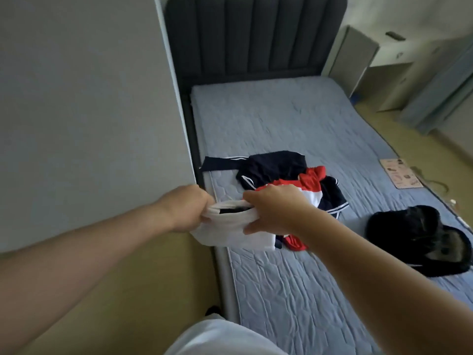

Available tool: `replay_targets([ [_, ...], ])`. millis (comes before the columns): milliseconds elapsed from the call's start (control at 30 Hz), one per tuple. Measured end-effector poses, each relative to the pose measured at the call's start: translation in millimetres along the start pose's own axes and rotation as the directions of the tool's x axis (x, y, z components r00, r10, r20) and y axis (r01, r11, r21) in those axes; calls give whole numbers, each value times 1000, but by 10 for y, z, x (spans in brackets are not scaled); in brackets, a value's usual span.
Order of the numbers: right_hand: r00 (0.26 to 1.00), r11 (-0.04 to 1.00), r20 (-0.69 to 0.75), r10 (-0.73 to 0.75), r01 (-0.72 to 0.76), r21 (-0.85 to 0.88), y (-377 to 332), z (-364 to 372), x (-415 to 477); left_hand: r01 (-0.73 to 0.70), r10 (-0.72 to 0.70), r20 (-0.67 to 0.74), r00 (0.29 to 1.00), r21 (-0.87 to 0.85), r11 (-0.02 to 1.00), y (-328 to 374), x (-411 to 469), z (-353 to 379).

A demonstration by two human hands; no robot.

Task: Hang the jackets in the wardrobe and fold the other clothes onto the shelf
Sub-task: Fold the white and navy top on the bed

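- Your left hand and right hand both pinch the white garment, lifted at the mattress edge.
- Likely held taut for folding.
- Navy-red jacket waits just behind.

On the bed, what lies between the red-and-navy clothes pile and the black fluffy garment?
Nothing lies there. In the head view only a bare strip of the blue quilted mattress separates the red-and-navy clothes pile from the black fluffy garment.

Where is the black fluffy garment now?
In the head view, the black fluffy garment lies on the mattress near its right edge, apart from the navy, red and white clothes to its left.
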State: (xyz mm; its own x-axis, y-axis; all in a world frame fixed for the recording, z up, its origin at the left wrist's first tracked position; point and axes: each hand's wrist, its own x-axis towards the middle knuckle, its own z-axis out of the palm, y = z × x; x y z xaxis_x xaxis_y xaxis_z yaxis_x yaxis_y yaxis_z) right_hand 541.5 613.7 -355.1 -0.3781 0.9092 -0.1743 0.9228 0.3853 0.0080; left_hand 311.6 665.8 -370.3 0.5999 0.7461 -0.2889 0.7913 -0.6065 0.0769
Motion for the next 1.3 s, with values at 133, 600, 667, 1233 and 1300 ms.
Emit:
replay_targets([
  [133, 974, 971, -30, -224, 221, -89, -433, -350, -1, 173, -174, -21, 985, -54, 984, -43, -741, -129],
  [600, 574, 574, -9, -819, 817, -57, -3150, -1102, 17, 642, -753, -81, 653, -467, 608, -111, -4397, -37],
  [667, 507, 507, -3, -862, 862, -17, -3597, -1198, -13, 703, -816, -8, 578, -503, 503, -166, -4890, 48],
  [1233, 158, 159, 19, -987, 984, 84, -7134, -1612, 438, 635, -984, -21, 177, -761, 130, -1223, -7692, 678],
  [1300, 113, 115, 18, -993, 987, 114, -7468, -1691, 503, 621, -983, -68, 173, -767, 162, -1389, -7903, 663],
])
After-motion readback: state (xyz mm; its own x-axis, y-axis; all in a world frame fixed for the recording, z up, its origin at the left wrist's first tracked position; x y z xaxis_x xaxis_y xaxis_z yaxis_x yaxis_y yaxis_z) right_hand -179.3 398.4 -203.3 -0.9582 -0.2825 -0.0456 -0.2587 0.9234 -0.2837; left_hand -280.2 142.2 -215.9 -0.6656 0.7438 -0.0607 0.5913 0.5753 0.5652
